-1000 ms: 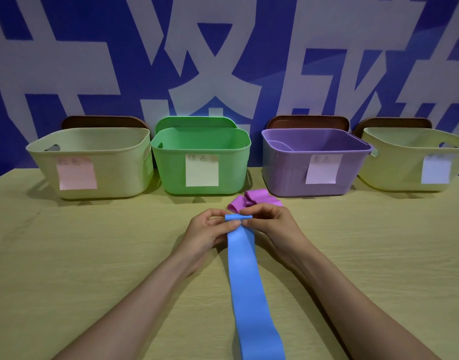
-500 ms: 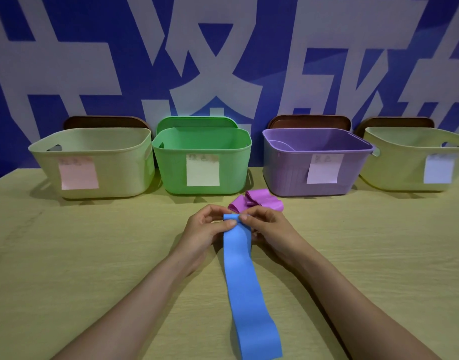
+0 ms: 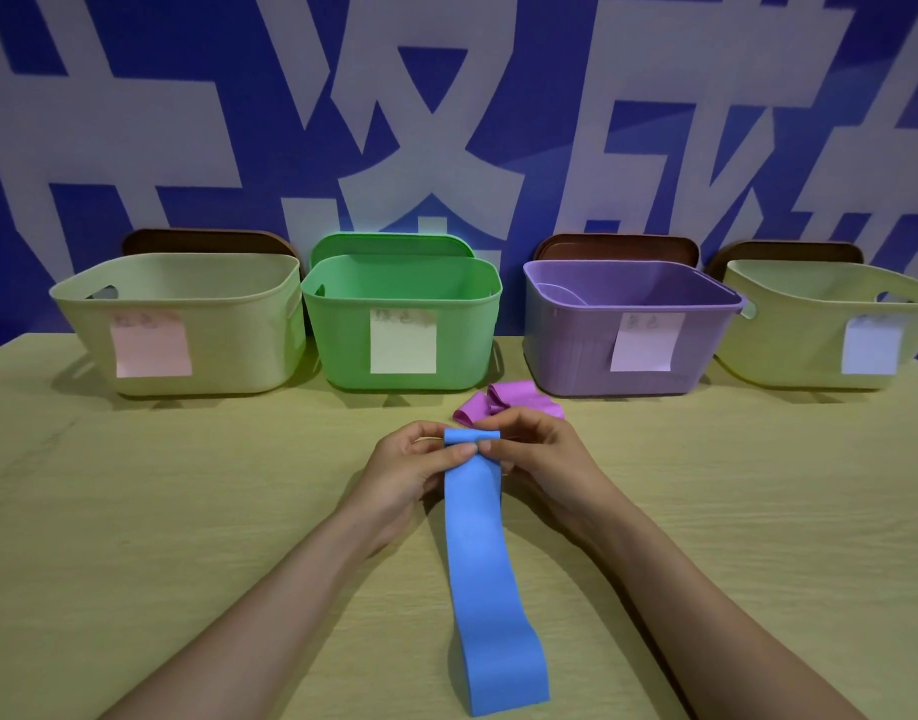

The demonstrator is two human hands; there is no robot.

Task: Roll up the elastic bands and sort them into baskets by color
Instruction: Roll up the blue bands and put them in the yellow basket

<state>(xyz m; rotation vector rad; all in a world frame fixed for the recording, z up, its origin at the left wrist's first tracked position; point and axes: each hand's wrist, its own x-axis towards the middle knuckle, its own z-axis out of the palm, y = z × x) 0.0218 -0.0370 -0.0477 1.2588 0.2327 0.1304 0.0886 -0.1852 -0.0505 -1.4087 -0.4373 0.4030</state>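
A long blue elastic band (image 3: 485, 563) lies on the table, running from my hands toward me. Its far end is folded into a small roll. My left hand (image 3: 410, 467) and my right hand (image 3: 540, 454) pinch that rolled end from either side, thumbs on top. A crumpled purple band (image 3: 508, 400) lies just behind my hands, in front of the purple basket (image 3: 576, 350). Along the back stand a cream basket with a pink note (image 3: 212, 324), a green basket (image 3: 342, 335) and a cream basket with a pale blue note (image 3: 789, 335).
The wooden table (image 3: 134, 511) stretches bare to the left and right of my arms. Brown lids and a green lid lean behind the baskets against a blue and white wall.
The blue band's near end has slid up the table toward my hands, and the roll at the far end has grown slightly. My hands stay in place.
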